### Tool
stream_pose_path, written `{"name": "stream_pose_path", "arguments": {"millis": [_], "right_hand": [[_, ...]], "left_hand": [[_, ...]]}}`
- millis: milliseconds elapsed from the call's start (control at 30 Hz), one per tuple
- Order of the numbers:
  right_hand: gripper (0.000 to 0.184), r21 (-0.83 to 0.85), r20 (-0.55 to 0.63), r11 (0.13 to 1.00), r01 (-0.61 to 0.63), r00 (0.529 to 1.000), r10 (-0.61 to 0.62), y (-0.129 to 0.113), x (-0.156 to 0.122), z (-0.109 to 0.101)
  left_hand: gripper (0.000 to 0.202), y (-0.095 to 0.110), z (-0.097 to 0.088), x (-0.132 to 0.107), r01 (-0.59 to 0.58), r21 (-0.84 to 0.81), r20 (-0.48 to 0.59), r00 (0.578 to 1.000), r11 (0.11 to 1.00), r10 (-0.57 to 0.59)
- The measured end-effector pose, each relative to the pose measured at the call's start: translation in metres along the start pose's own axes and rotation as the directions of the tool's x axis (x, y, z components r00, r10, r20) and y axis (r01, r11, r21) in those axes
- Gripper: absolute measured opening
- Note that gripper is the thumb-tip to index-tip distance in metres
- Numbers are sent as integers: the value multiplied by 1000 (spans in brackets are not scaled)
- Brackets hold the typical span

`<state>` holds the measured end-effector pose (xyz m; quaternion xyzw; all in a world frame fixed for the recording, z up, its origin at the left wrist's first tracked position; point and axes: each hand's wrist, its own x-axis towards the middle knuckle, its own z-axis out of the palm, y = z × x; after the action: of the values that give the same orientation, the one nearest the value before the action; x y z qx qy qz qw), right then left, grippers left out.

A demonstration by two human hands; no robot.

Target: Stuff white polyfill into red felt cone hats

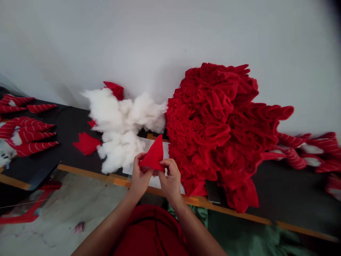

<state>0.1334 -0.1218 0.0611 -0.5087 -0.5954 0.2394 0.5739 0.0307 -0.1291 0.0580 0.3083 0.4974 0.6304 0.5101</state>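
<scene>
A small red cone-shaped fabric piece (153, 153) is held up between both hands over the table's front edge, its tip pointing up. My left hand (140, 175) pinches its lower left side. The lower right side is gripped by my right hand (170, 176), thumb and fingers closed on the cloth. Just left of the hands lies a fluffy heap of white stuffing (119, 149). To the right rises a big pile of red ruffled fabric pieces (202, 131). Beneath the hands is a white sheet (155, 182), partly covered by them.
Striped red stuffed cones (34, 147) lie at the far left, with more striped pieces (295, 158) at the far right. Loose red cloth (86, 144) sits beside the stuffing. A dark flat object (213, 192) rests near the front edge. A pale wall (149, 46) stands behind the dark table (287, 199).
</scene>
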Motion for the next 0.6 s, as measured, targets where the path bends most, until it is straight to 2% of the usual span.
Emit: {"name": "stream_pose_path", "arguments": {"millis": [67, 133, 233, 333, 433, 533, 600], "right_hand": [[21, -20, -48, 999, -32, 998, 31, 2, -2, -1], [24, -36, -40, 995, -95, 995, 94, 6, -3, -3], [22, -45, -3, 985, -166, 986, 167, 12, -4, -7], [23, -47, -28, 982, -183, 983, 181, 15, -3, -11], [22, -30, -27, 988, -149, 989, 149, 13, -4, -11], [20, -14, -59, 994, -112, 992, 111, 11, -7, -8], [27, 43, -60, 986, -158, 985, 161, 12, -12, -5]], "left_hand": [[33, -1, 1, -1, -42, 104, -5, 999, 994, 43], [23, -3, 0, -1, -92, 214, -10, 995, 972, 96], [25, -6, -2, 2, -155, 311, -54, 982, 938, 181], [27, -6, -3, 3, -147, 278, -81, 981, 949, 175], [34, -5, -1, 1, -84, 193, -49, 994, 978, 95], [41, -5, 1, -1, -33, 178, -44, 998, 983, 42], [36, -6, 1, -1, -44, 199, -72, 996, 979, 60]]}}
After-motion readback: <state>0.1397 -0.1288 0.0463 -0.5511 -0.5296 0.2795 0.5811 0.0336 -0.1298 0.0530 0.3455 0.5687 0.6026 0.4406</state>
